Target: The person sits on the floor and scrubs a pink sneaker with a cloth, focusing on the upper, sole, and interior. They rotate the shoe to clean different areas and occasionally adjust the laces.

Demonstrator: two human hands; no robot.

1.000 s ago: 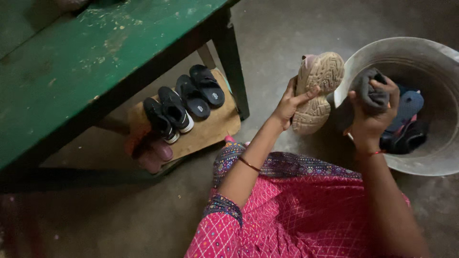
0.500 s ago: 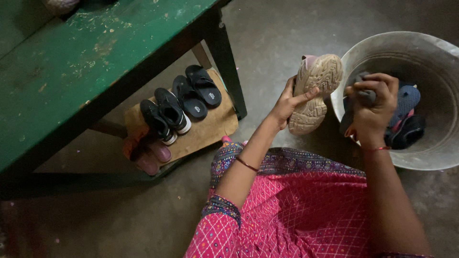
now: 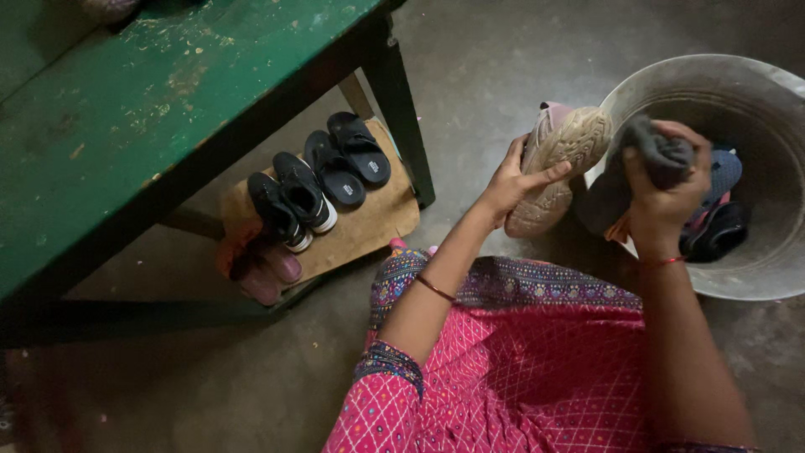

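Beside the shoe (image 3: 560,164), right hand (image 3: 662,201) has raised the cloth (image 3: 658,155).

We wear a bright pink garment (image 3: 503,377) with a white diamond lattice and a dark patterned border, a thin reddish bangle (image 3: 436,288) at nine o'clock, a red thread (image 3: 661,262) at three.

Bare floor (image 3: 495,75) lies open left of the basin (image 3: 780,277), up to the bench leg (image 3: 407,126). Shoes (image 3: 319,180) crowd the board left of that leg.
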